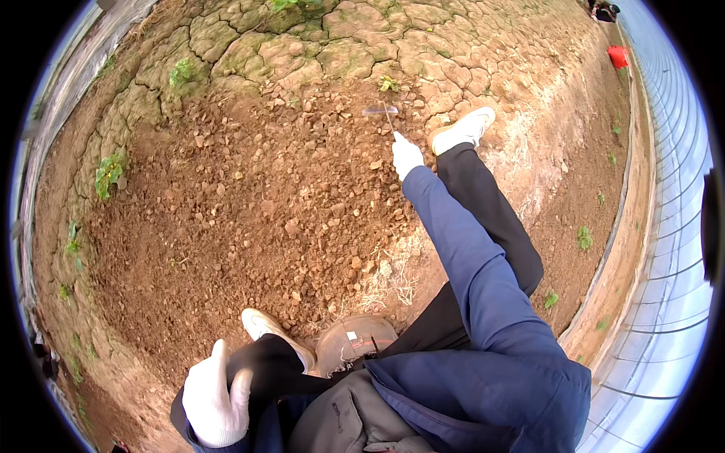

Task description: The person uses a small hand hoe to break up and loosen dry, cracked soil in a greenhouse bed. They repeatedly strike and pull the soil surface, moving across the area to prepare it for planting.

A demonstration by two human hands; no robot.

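My right hand, in a white knit glove, grips a small hand hoe at arm's length. The hoe's thin shaft runs forward to a flat, slightly blurred blade just over the crumbled soil. Close ahead of the blade grows a small green seedling. My left hand, gloved in white too, lies against my bent left knee. Its thumb and fingers are spread, with nothing in them.
Loosened brown soil spreads before me, bordered by cracked, mossy ground. Leafy plants grow at the left. A brown tub-like object sits between my legs. Plastic greenhouse sheeting curves along the right, near a red object.
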